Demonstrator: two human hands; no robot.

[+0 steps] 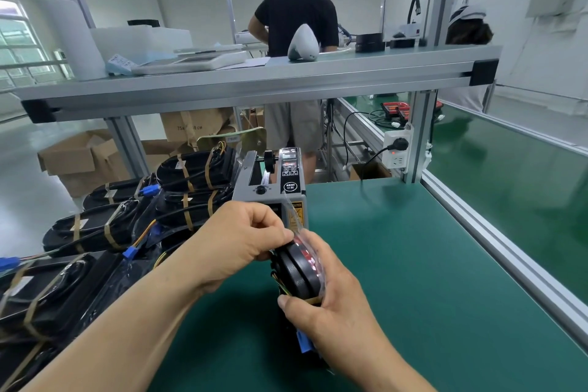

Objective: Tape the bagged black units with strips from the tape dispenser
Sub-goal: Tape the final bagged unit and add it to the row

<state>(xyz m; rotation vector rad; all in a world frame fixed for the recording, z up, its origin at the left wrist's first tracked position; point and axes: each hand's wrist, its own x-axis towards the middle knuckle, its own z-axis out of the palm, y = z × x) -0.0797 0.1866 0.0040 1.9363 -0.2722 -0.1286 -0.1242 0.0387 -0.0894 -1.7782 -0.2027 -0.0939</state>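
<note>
Just in front of the tape dispenser (276, 188), over the green tabletop (429, 264): one bagged black unit (299, 275) held on edge between both hands, whether it is touching the surface I cannot tell. Right hand (334, 309) cups it from the right, fingers curled round the bag, thumb on the near end; a blue connector (304, 342) pokes out below. Left hand (241, 242) has its fingers bunched narrow, pinching at the top of the unit, where clear film (295, 216) stands up toward the dispenser's mouth. Bag flap or tape strip, cannot tell which. Stack of banded units (95, 226) lies just beside the dispenser, to the left. Judgement: closing the bag is the step in hand, taping not yet done. To do it well, pull the flap flat and tight round the body, trap it under the right thumb, then lay the strip across the fold and rub it down end to end, no wrinkles.
</note>
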